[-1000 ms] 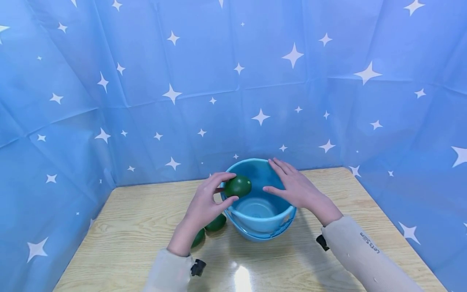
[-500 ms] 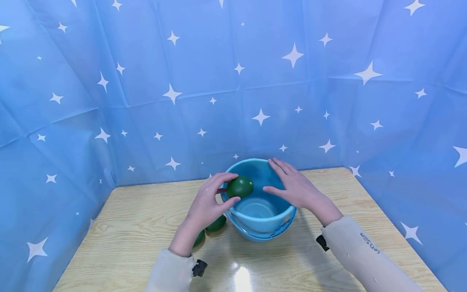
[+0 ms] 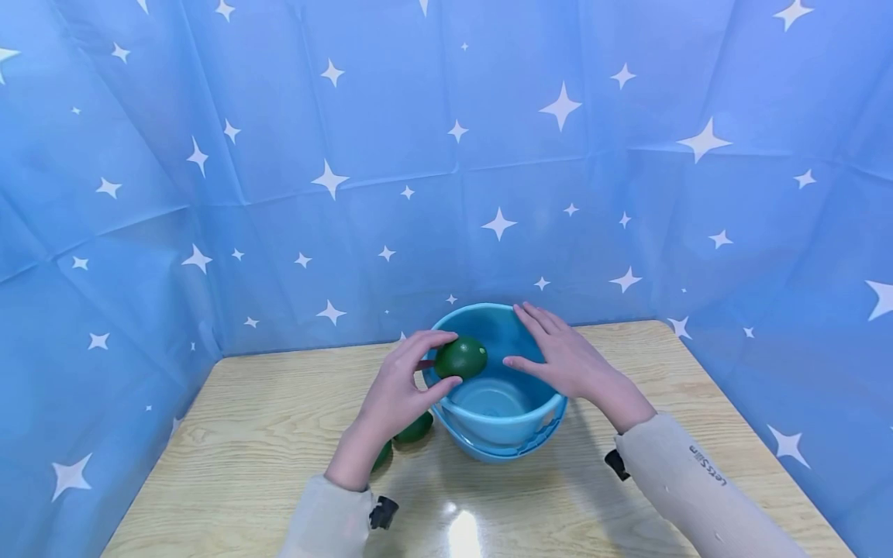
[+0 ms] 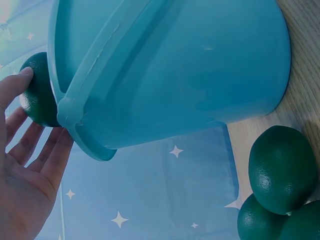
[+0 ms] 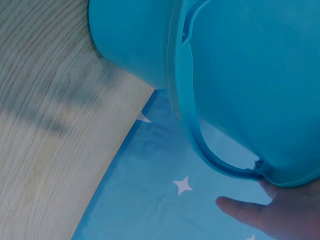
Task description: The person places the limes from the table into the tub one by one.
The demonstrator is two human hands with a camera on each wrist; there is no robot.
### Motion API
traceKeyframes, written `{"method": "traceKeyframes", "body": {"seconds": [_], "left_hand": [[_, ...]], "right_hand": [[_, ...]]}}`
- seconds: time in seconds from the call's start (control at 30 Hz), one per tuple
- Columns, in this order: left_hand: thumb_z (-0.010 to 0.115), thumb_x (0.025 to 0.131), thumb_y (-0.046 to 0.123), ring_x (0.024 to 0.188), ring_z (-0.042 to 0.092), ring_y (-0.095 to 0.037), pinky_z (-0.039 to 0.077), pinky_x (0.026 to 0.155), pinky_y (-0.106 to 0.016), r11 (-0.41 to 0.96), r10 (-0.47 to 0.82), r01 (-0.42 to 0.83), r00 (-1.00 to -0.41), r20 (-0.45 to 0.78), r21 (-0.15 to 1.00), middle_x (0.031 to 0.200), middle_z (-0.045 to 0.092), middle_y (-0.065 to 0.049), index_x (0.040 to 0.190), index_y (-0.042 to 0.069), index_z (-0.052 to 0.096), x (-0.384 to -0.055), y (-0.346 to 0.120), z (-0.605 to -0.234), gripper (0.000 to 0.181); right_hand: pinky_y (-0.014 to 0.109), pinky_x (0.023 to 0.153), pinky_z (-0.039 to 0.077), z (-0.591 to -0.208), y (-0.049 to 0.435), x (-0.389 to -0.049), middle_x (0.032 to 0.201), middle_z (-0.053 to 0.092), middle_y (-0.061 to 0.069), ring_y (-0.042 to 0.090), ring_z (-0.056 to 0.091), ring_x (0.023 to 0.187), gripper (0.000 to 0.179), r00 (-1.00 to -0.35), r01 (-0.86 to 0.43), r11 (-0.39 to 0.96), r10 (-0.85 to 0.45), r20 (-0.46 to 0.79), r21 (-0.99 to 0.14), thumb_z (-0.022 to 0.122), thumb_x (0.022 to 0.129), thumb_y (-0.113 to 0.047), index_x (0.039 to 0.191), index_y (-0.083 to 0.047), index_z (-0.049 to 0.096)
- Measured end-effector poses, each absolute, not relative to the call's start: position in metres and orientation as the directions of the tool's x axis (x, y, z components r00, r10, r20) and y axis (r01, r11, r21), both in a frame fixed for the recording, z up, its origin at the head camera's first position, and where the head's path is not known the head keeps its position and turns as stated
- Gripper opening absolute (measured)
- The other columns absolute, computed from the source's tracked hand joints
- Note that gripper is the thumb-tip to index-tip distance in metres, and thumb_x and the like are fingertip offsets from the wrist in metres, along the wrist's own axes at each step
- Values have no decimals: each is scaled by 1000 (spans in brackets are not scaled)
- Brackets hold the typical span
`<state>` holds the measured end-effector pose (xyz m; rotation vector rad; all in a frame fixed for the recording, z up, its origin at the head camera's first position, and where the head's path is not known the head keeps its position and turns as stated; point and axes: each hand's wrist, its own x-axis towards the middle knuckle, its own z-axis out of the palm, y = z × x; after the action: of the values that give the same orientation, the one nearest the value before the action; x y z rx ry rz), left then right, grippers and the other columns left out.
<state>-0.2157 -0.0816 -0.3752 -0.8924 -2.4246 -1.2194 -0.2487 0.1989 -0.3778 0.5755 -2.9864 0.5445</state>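
Observation:
My left hand (image 3: 394, 387) holds a glossy dark green avocado (image 3: 462, 357) between thumb and fingers, over the left side of the bucket's mouth. In the left wrist view this avocado (image 4: 39, 90) is partly hidden behind the rim. The light blue bucket (image 3: 484, 425) stands upright on the table, its handle (image 5: 200, 145) hanging down at the front. With fingers extended, my right hand (image 3: 575, 360) lies at the bucket's right rim, its thumb apart from the other fingers. No avocado shows on the visible part of the bucket's floor.
Several more avocados (image 4: 283, 170) lie together on the table left of the bucket, partly hidden by my left arm in the head view. The wooden table (image 3: 265, 434) ends at a blue star-patterned cloth (image 3: 391, 155) behind and at both sides.
My left hand has shifted slightly right with the avocado, a little farther over the bucket's mouth. The right hand and bucket have stayed in place.

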Motion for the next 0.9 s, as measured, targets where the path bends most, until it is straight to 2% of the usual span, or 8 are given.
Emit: {"method": "traceKeyframes", "body": {"seconds": [0.17,0.43,0.7,0.9], "left_hand": [[79,86,20,119,62,-20,60,91,-31,455,401,639,-769,499,620,133,62,-2,135,18,59,-216,-81,-376,53],[80,86,19,118,63,-21,61,89,-34,446,407,646,-762,503,619,133,62,-3,134,17,59,-217,-80,-376,53],[80,86,20,118,63,-19,60,90,-30,455,404,639,-769,496,621,132,62,-2,134,18,59,-216,-80,-376,53],[80,86,19,118,63,-20,60,91,-32,450,408,640,-767,495,623,132,62,-2,134,18,59,-216,-80,-376,53]], "right_hand": [[68,117,29,-378,199,-249,167,18,16,45,19,151,89,-929,-369,868,-350,118,-331,53,95,-62,161,-14,16],[68,116,30,-378,199,-249,167,18,16,45,20,151,90,-929,-371,867,-351,122,-332,54,95,-62,161,-14,17],[68,116,31,-378,199,-249,166,19,16,45,20,151,90,-928,-372,867,-351,123,-333,54,95,-62,161,-14,17],[68,115,30,-378,199,-249,167,18,16,45,20,151,90,-930,-368,868,-348,120,-334,54,94,-62,161,-14,16]]}}
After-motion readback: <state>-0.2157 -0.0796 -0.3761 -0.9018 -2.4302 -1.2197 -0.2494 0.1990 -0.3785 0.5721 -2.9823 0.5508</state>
